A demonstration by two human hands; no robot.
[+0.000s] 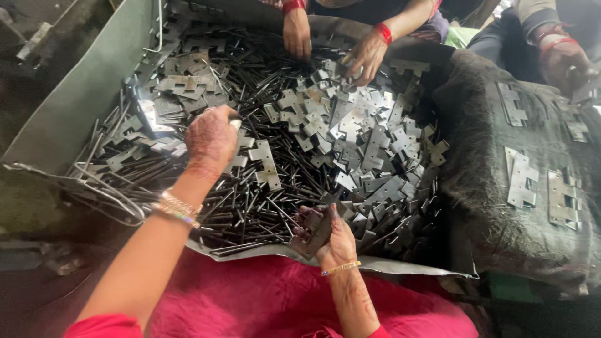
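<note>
My left hand (211,134) reaches out over a big heap of grey metal hinge leaves (350,134) and thin dark pins (250,206). Its fingers are curled and a pale tip shows at the thumb, on a small part I cannot make out. My right hand (335,238) sits at the near edge of the heap, palm up, closed on a dark hinge leaf (316,231). A lighter hinge plate (266,164) lies between my two hands.
The parts lie on a grey sheet (400,268) with a metal wall (75,106) at the left. Across the heap, another person's two hands (297,31) (366,56) pick among the pieces. A dark cloth (494,188) at the right carries several assembled hinges (519,178).
</note>
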